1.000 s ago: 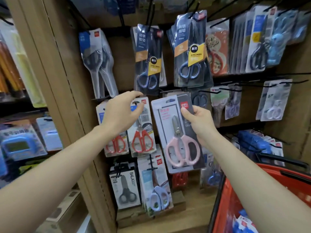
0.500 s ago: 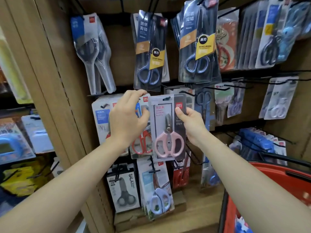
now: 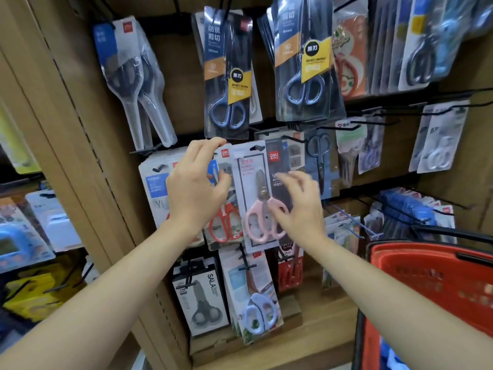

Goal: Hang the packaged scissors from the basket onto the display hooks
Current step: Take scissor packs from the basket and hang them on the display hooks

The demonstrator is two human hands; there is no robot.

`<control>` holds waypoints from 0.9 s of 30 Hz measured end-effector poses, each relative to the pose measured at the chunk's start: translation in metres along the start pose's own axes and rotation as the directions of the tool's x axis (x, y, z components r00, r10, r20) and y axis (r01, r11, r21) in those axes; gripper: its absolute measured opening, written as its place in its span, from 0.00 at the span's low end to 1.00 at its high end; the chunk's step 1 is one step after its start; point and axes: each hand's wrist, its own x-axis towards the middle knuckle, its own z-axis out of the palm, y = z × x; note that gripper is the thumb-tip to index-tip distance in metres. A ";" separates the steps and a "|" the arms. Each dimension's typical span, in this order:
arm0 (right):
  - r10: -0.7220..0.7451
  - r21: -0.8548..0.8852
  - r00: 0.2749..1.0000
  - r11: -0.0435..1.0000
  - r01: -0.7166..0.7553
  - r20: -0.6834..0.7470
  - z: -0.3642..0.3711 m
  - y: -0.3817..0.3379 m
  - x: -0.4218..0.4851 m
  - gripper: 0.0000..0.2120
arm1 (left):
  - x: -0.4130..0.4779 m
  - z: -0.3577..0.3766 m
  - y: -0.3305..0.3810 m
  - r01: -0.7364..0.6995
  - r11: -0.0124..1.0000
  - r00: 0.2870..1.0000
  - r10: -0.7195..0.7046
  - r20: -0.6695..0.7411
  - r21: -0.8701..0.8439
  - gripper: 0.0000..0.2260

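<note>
pink scissors pack (image 3: 248, 182) hangs just right of the orange scissors pack (image 3: 226, 227); likely light, stiff, slick, best pinched at its card top. right hand (image 3: 298, 206) fingers spread loose; left hand (image 3: 194, 190) grip unclear.

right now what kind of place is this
Probably a shop's stationery aisle: packaged scissors hang in rows on display hooks, with a red shopping basket beside them.

At nine o'clock, blue gadget (image 3: 14, 245) beside white boxes (image 3: 54, 221); yellow packs (image 3: 34, 293) at eight o'clock; wooden upright (image 3: 77, 124) at ten o'clock; wooden shelf board (image 3: 306, 341) at six o'clock.
</note>
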 end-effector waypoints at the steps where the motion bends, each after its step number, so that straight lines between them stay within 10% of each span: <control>1: -0.148 -0.100 0.986 0.983 0.155 0.071 0.002 0.002 -0.013 0.33 | 0.000 0.000 0.001 0.005 1.000 1.000 -0.005 -0.003 -0.001 0.21; 6: -0.118 -0.324 0.870 0.897 0.299 0.478 0.013 0.011 -0.019 0.41 | 0.000 0.000 0.005 0.022 1.000 1.000 -0.022 0.003 0.006 0.21; 17: 0.089 -0.332 0.720 0.921 0.203 0.688 0.022 0.014 0.025 0.35 | 0.000 -0.004 0.002 -0.025 0.999 0.999 0.023 0.041 0.040 0.25; 27: 0.095 -0.025 0.861 0.995 -0.095 0.500 -0.060 0.029 -0.005 0.27 | -0.007 -0.008 0.024 0.007 0.961 0.996 -0.032 0.085 0.277 0.35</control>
